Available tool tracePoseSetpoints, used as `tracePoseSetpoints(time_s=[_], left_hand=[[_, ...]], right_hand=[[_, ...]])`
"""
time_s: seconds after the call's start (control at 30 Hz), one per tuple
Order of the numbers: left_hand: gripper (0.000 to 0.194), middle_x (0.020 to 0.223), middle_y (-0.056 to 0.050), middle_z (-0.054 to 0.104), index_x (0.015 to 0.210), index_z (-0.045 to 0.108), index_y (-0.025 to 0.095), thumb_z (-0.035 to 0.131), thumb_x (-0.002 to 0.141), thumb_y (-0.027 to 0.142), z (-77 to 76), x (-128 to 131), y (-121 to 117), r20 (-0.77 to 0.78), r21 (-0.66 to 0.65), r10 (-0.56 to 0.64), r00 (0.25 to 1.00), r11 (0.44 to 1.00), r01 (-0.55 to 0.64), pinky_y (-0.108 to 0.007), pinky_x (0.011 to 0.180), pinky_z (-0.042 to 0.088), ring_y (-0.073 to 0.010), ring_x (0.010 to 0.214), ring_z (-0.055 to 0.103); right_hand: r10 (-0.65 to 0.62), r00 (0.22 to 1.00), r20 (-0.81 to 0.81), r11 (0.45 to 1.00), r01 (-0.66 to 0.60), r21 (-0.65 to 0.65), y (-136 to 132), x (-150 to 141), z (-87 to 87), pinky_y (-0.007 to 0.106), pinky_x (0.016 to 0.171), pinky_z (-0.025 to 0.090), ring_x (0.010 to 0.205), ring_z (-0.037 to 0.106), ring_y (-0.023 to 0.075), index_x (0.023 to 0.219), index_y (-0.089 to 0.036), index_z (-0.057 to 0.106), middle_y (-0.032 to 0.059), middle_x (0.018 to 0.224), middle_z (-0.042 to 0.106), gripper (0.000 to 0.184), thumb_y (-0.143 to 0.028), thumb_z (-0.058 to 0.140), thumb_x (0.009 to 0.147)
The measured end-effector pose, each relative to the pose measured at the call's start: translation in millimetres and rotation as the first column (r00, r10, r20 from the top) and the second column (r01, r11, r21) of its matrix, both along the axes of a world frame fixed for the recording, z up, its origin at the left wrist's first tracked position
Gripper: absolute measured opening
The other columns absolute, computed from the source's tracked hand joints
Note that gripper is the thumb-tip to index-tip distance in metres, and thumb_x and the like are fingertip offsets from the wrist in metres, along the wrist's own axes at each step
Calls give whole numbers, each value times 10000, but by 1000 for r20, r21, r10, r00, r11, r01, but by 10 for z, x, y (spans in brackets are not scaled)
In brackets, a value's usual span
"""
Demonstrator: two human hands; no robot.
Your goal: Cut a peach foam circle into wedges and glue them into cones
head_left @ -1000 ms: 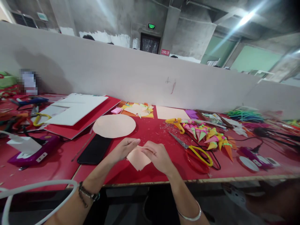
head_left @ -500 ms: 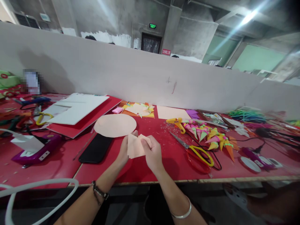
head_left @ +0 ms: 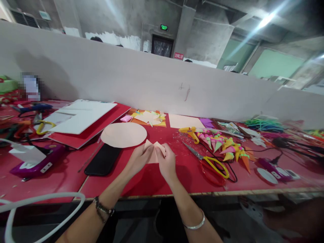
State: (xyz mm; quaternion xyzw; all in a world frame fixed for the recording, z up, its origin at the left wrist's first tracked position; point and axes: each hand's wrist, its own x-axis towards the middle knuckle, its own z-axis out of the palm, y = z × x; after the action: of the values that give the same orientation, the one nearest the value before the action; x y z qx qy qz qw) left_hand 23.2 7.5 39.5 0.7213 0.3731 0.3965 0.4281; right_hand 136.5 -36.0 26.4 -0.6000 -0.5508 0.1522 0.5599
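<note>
Small peach paper sheets (head_left: 153,157), seemingly several stacked together, are held up over the red tabletop between both hands. My left hand (head_left: 140,156) pinches their left side with the thumb on top. On the right side my right hand (head_left: 167,163) grips them the same way. Pointed paper corners stick up above the thumbs; the fingers hide much of the rest. Just behind my left hand lies a peach oval sheet (head_left: 124,135), overlapping the top of a black phone (head_left: 103,161).
Right of my hands are scissors (head_left: 207,162) with red and yellow handles, a yellow glue gun (head_left: 189,132) and several colourful small cones (head_left: 225,145). White boards (head_left: 83,118) and a purple power strip (head_left: 40,162) lie left. A pale partition (head_left: 141,77) stands behind.
The paper was low between the hands, then turned up with its face showing. Now both hands have closed further over it, thumbs near each other, and its corners point upward.
</note>
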Motion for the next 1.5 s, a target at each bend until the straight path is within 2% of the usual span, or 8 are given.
tracePoseSetpoints(time_s=[0.23, 0.47, 0.8, 0.9, 1.17, 1.27, 1.4, 1.5], left_hand=[[312, 532, 57, 252, 549, 320, 170, 369, 801, 347, 49, -92, 23, -151, 123, -94, 984, 986, 113, -215, 457, 174, -73, 502, 254], [358, 510, 54, 270, 537, 320, 179, 401, 791, 417, 16, -60, 26, 29, -93, -81, 996, 992, 83, -211, 440, 198, -77, 482, 259], [354, 548, 51, 234, 549, 296, 177, 391, 811, 396, -15, -134, 115, -114, 0, -191, 975, 981, 193, -218, 467, 185, -79, 509, 244], [359, 541, 53, 243, 553, 306, 178, 395, 808, 413, -23, -134, 115, -93, -37, -181, 979, 983, 179, -219, 463, 187, -79, 504, 249], [364, 476, 64, 292, 531, 349, 175, 461, 775, 421, -21, -54, 46, 183, -239, -172, 968, 947, 213, -201, 420, 212, -61, 435, 261], [387, 438, 48, 369, 509, 398, 168, 451, 765, 453, -49, -59, 106, 181, -306, -71, 981, 944, 125, -200, 402, 234, -68, 407, 316], [396, 422, 60, 337, 503, 389, 168, 466, 751, 468, -109, -100, 215, 137, -225, 245, 960, 951, -211, -197, 412, 242, -68, 418, 310], [415, 434, 62, 328, 498, 361, 169, 440, 765, 477, -123, -61, 183, 122, -129, 312, 942, 946, -296, -194, 421, 246, -66, 433, 311]], right_hand=[[289, 952, 99, 954, -278, -113, -37, 166, 69, 192, 469, 228, 486, 328, 73, 617, -183, 399, -66, 543, 313, 234, -318, 467, 796], [191, 954, 229, 981, -188, -36, -103, 116, 108, 190, 472, 233, 476, 396, 76, 740, -184, 482, -55, 546, 415, 185, -344, 438, 822], [355, 922, 152, 927, -326, -186, -100, 123, 78, 208, 432, 198, 407, 375, 88, 631, -202, 364, -70, 440, 322, 255, -345, 415, 835], [339, 924, 178, 937, -316, -146, -112, 106, 94, 213, 440, 192, 421, 362, 83, 625, -197, 374, -66, 455, 314, 259, -328, 402, 847], [281, 929, 242, 955, -296, 26, -144, 74, 123, 211, 465, 228, 450, 370, 72, 663, -185, 469, -52, 506, 355, 221, -283, 405, 851], [303, 950, 72, 948, -308, 81, -224, 36, 174, 199, 473, 281, 491, 425, 79, 700, -188, 494, -38, 558, 423, 194, -307, 429, 840], [307, 876, -371, 951, -290, 103, -314, -27, 229, 182, 375, 265, 406, 385, 70, 749, -205, 455, -56, 542, 383, 207, -385, 409, 839], [349, 879, -325, 935, -349, 63, -290, -70, 206, 184, 391, 269, 414, 372, 70, 699, -198, 448, -62, 514, 359, 221, -380, 440, 825]])
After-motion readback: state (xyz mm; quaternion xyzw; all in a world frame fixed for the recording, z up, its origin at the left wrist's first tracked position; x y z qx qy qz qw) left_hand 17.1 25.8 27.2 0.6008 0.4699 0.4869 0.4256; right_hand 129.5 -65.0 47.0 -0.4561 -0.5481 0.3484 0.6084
